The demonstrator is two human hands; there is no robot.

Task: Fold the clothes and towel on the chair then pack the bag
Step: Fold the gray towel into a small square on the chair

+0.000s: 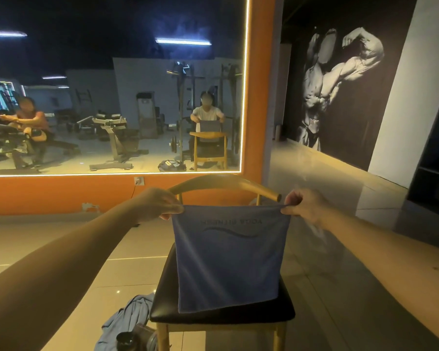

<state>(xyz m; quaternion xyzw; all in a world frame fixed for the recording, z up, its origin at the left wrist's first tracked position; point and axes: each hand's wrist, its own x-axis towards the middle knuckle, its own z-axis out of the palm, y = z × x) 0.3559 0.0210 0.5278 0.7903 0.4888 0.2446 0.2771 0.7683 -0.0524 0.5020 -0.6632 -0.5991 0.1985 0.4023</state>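
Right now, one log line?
towel: held up over chair | left hand: pinches corner | right hand: pinches corner

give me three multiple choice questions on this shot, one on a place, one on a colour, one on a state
1. Where is the towel?
A. held up over the chair seat
B. flat on the floor
C. inside a bag

2. What colour is the towel?
A. red
B. blue
C. white

3. How is the towel held?
A. left hand and right hand each pinch a top corner
B. one hand only
C. nobody touches it

Answers:
1 A, it hangs down to the chair seat.
2 B, its cloth is blue.
3 A, both hands pinch its corners.
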